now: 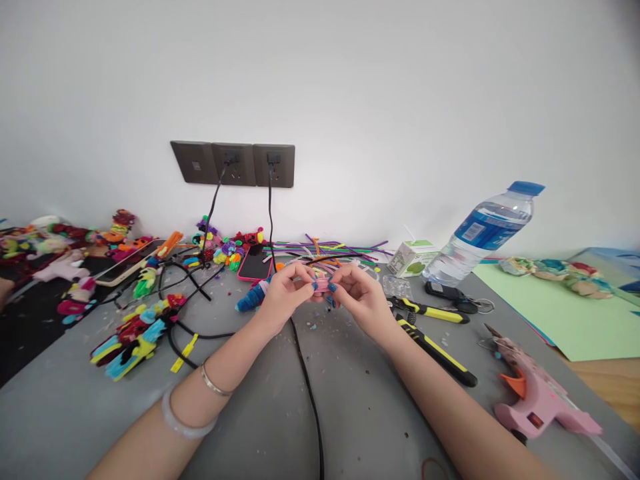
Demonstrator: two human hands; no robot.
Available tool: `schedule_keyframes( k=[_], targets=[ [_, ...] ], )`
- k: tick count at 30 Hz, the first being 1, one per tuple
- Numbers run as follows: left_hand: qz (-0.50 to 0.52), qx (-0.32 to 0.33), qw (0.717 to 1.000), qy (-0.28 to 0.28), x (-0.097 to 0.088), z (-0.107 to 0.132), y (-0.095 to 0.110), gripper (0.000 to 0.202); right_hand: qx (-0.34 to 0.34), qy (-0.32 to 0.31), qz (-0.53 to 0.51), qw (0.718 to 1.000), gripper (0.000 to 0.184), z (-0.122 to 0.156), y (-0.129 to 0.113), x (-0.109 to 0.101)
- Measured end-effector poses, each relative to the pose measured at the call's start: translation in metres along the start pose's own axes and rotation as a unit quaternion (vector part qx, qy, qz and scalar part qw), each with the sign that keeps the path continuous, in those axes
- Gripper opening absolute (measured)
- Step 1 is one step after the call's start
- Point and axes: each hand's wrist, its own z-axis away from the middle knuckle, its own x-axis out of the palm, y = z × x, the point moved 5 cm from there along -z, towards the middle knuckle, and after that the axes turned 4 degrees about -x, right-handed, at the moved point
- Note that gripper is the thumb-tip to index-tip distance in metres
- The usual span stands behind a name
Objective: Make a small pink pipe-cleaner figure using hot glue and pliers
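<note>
Above the grey table, a small pink piece [323, 285], seemingly of fuzzy pipe cleaner, is stretched between my two hands. My left hand [289, 293] pinches its left end between thumb and fingers. The right end is pinched by my right hand [364, 303]. My fingertips cover parts of the piece, so its full shape is hidden. Just left of my left hand lies a blue fuzzy coiled bundle [251, 297]. Behind my hands are loose pipe cleaners [345, 248] in several colours. Yellow-and-black pliers [435, 311] lie right of my right hand.
A pink glue gun [543, 397] rests at the right. A water bottle [483, 233] leans against the wall near a small carton [413, 258]. Black cables [307, 380] cross the table. A phone [255, 264] and several fuzzy figures [137, 337] lie left. Part of another person's hand [5, 291] shows at far left.
</note>
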Motion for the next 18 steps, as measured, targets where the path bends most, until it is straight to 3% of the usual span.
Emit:
schedule_keyframes(
  k=[9,13,18],
  targets=[
    [-0.002,0.014,1.0,0.008,-0.0008,0.0003,0.001,0.03,-0.003,0.013,-0.024,1.0,0.02,-0.0003,0.0053,0.0007],
    [-0.038,0.072,0.996,0.024,-0.0033,-0.0003,0.0049,0.028,0.007,0.034,-0.035,0.999,0.03,-0.0005,0.0078,0.0005],
    [-0.084,0.135,0.987,0.02,-0.0058,-0.0008,0.0078,0.027,0.003,0.03,-0.029,0.999,0.028,-0.0009,0.0053,0.0005]
  ],
)
